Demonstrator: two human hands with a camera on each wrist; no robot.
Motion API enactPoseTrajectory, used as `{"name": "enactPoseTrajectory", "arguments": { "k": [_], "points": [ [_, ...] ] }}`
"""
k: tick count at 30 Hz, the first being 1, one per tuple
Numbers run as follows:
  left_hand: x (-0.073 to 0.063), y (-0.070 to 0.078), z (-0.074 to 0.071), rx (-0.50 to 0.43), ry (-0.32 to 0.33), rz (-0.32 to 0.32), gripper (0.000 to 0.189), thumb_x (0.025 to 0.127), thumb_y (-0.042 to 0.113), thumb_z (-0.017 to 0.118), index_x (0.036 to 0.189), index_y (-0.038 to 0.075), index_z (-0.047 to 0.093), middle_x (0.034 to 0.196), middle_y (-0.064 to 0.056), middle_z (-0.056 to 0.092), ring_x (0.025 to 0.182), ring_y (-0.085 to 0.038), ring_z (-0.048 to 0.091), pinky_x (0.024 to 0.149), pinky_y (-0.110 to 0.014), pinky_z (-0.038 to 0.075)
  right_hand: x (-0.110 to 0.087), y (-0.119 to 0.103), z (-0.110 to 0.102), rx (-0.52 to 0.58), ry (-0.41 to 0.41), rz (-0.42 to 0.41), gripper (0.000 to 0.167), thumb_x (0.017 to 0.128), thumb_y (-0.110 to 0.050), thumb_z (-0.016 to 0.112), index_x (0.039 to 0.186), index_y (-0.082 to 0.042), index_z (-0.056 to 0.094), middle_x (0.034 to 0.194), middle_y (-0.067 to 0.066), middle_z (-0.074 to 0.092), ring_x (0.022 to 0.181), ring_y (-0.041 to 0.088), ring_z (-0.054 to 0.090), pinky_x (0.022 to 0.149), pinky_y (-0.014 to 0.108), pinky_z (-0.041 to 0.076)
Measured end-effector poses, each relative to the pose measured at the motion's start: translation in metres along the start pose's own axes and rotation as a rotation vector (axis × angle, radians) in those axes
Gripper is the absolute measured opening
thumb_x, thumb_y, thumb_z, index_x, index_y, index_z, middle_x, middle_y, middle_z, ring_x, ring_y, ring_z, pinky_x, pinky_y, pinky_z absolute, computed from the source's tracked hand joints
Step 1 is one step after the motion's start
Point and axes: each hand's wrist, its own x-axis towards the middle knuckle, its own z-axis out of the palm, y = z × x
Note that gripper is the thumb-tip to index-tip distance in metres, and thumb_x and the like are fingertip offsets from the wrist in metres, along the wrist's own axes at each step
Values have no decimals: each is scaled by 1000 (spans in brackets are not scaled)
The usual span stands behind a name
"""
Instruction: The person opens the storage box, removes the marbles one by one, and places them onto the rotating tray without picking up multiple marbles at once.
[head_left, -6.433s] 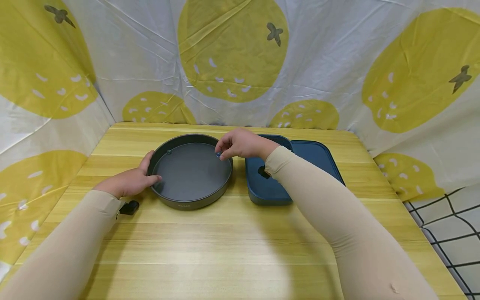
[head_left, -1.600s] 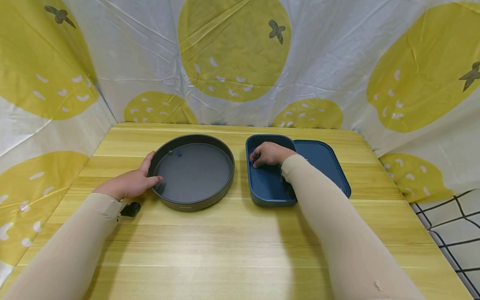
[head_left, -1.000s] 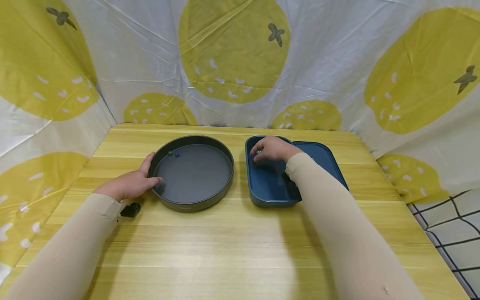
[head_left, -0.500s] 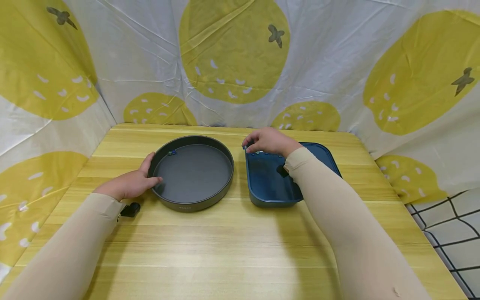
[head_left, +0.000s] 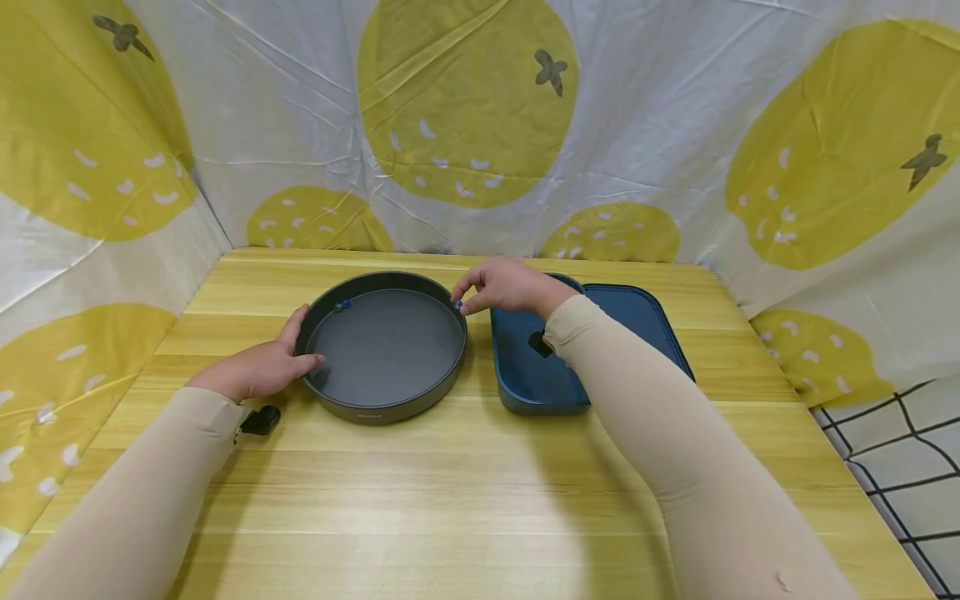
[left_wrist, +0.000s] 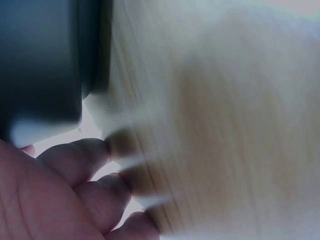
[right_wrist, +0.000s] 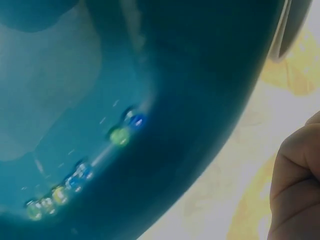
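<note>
My left hand [head_left: 262,365] holds the left side of a dark grey round cake pan [head_left: 390,412], its thumb over the rim and its other fingers outside. In the left wrist view, fingertips [left_wrist: 100,150] rest close to the tabletop beside the pan. Two small marbles [head_left: 342,305], one blue and one greenish, lie inside near the pan's back left wall. At the pan's right rim, my right hand [head_left: 506,287] pinches a bluish glass marble [head_left: 457,305] between thumb and finger. Several green, blue and clear marbles [right_wrist: 60,195] line the wall of the blue rectangular container [head_left: 536,392].
A flat blue lid [head_left: 637,325] lies right of the container, partly behind the right forearm. All stand on a light wooden table [head_left: 405,508]. A white curtain with yellow fruit prints [head_left: 465,108] closes off the back and sides.
My right hand reached into the blue container, took a marble, and carried it left to the pan's rim. A blue marble joined the greenish one in the pan. My left hand stayed put.
</note>
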Motion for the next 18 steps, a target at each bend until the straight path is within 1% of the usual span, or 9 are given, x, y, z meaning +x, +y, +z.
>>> {"name": "enactPoseTrajectory", "arguments": {
  "k": [5, 8, 12, 15, 18],
  "points": [
    [0, 0, 1, -4, 2, 4, 104, 109, 46, 49, 160, 11, -35, 164, -47, 12, 122, -48, 66, 108, -64, 43, 3, -13, 5, -9, -34, -35, 29, 99, -26, 76, 126, -19, 78, 86, 1, 64, 81, 21, 53, 75, 34, 44],
    [-1, 1, 1, 0, 4, 5, 104, 109, 46, 49, 160, 10, -35, 163, -47, 14, 125, -50, 64, 110, -66, 42, 4, -21, 9, -21, -48, -58, 29, 98, -25, 76, 126, -18, 78, 85, 2, 65, 79, 19, 53, 75, 33, 44],
    [-1, 0, 1, 10, 5, 2, 104, 109, 46, 48, 160, 11, -36, 161, -48, 20, 123, -49, 65, 109, -65, 43, 6, -27, 14, -13, -60, -73, 30, 98, -23, 77, 127, -15, 78, 86, 9, 67, 76, 18, 51, 75, 32, 43],
    [-1, 0, 1, 12, 5, 3, 104, 109, 47, 48, 160, 11, -36, 161, -48, 21, 121, -48, 67, 107, -64, 44, 8, -31, 17, -6, -71, -79, 29, 98, -22, 77, 126, -14, 78, 85, 8, 67, 76, 18, 50, 75, 32, 43],
    [0, 0, 0, 15, 7, 5, 104, 109, 48, 48, 160, 12, -36, 161, -48, 20, 121, -47, 67, 107, -64, 44, 9, -33, 20, -11, -80, -85, 29, 98, -21, 77, 126, -14, 78, 86, 3, 67, 78, 18, 51, 74, 31, 44]
  ]
}}
